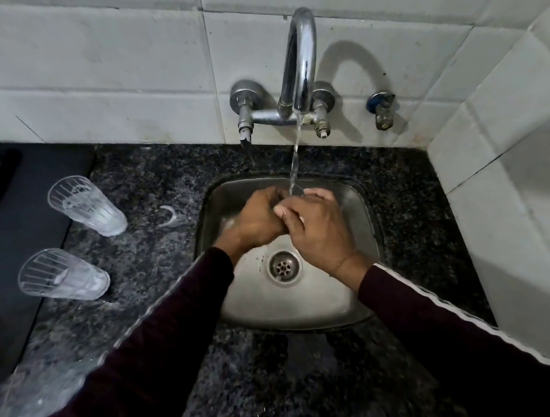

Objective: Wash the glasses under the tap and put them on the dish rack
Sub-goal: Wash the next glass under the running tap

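The glass (295, 192) being washed sits almost wholly hidden between the two hands over the sink (358, 209), only a sliver of its clear rim showing at the far side of the fingers, right where the stream of water (296, 154) lands. The left hand (258, 217) curls its fingers round the glass from the left, knuckles up and somewhat blurred. The right hand (317, 228) wraps it from the right, fingertips (282, 211) meeting the left hand's knuckles so that the two hands touch. Whether any finger reaches inside the glass I cannot tell. The hands hover above the steel basin, back from the drain (283, 268), which lies bare just near of them; the basin holds a wet sheen but no other dish that I can make out. Walls of the sink stand close on the left and right of the hands, with more open room toward the near edge. The tap (300, 60) arches out from the tiled wall (95, 74) directly over the glass, running. On the dark speckled counter (154, 171) to the left stand two more glasses, well apart from the sink: the far glass (86, 207) and the near glass (62, 275), both ribbed and clear, both appearing to hold nothing but droplets. They stand at the edge of a dark mat (17, 226) that covers the counter further left. A tiled side wall (509, 175) closes in the counter on the right. Dark sleeves (165, 330) cover both forearms.
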